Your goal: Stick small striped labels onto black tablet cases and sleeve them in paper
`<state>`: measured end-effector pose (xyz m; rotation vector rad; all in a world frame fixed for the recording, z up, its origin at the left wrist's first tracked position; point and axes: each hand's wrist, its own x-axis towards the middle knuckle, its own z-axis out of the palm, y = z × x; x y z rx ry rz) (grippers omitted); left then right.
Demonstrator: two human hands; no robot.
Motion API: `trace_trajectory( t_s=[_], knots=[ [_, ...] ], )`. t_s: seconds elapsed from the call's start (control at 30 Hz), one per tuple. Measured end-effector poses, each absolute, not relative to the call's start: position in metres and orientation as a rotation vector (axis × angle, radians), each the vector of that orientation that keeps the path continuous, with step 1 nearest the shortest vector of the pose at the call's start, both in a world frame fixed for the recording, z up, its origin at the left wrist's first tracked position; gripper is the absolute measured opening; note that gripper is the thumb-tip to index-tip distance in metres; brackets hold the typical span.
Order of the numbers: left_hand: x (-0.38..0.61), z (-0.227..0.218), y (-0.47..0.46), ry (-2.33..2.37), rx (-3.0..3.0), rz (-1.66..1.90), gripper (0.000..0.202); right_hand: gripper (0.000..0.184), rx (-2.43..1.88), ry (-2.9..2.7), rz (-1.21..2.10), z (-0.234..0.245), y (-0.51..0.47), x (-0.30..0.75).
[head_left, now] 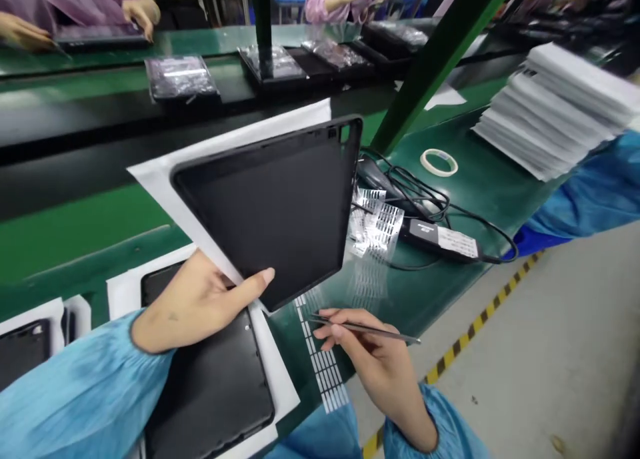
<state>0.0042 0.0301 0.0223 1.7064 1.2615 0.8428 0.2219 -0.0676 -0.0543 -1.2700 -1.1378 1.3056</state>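
Note:
My left hand (215, 299) grips a black tablet back cover (280, 205) together with a white sheet (155, 172) behind it, tilted up off the table, thumb on the cover's inner face. In my right hand (375, 359) is a pair of tweezers (375, 329), pinched between thumb and fingers. The tweezer tips are close to a strip of small black stickers (320, 362) lying at the table edge. Beneath my left forearm lies another black cover (210, 385) on white paper (275, 372).
A barcode scanner (375, 175), its cable, a black boxy device (440, 239), tape roll (439, 162) and clear sticker sheets (383, 225) lie to the right. A paper stack (555, 112) stands farther back. A green post (435, 65) slants upward. Co-workers in pink sit across the conveyor (100, 125).

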Motion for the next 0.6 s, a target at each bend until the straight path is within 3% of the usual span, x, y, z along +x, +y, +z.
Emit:
trace_trajectory(
  t_s=[0.17,0.6],
  knots=[
    [0.007,-0.006,0.025,1.226,1.98,0.702,0.014,0.004,-1.275,-1.092,1.386,-0.052,-0.072,0.223],
    [-0.006,-0.016,0.015,1.253,2.139,0.59,0.028,0.007,-1.333,-1.154,1.291,-0.044,-0.077,0.225]
  ],
)
